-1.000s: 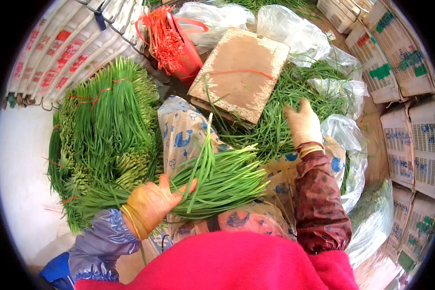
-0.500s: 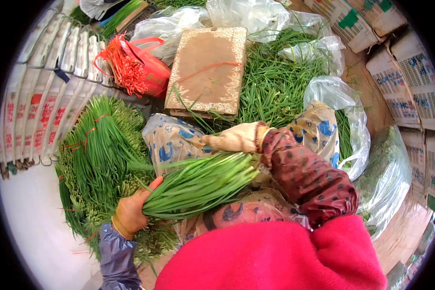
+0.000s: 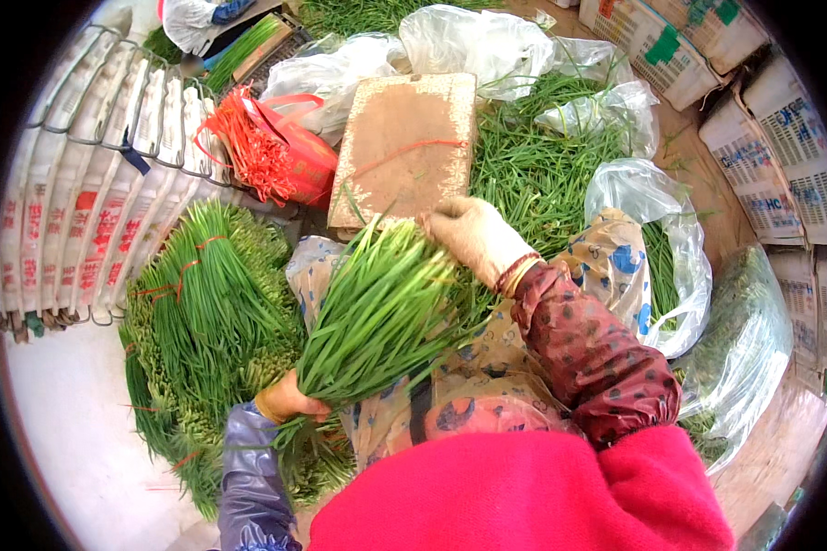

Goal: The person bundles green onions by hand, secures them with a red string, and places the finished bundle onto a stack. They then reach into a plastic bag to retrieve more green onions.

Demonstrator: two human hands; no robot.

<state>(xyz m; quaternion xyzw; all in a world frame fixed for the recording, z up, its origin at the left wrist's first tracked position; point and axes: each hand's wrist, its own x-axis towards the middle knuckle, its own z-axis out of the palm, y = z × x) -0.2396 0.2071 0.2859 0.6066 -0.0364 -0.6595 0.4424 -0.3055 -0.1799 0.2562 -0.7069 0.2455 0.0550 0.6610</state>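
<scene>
Bunch of greens lay aslant, pale ends uppermost
I watched remotely: the left hand gripped its leafy lower end; the right hand curled at the pale ends, its grip unclear.

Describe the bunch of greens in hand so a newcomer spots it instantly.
Find the brown rectangular board at upper centre. Just below it, a bunch of long green leaves slants, pale ends uppermost, near the right hand. Unlike the red-tied bundles piled to its left, the left hand grips it.
</scene>
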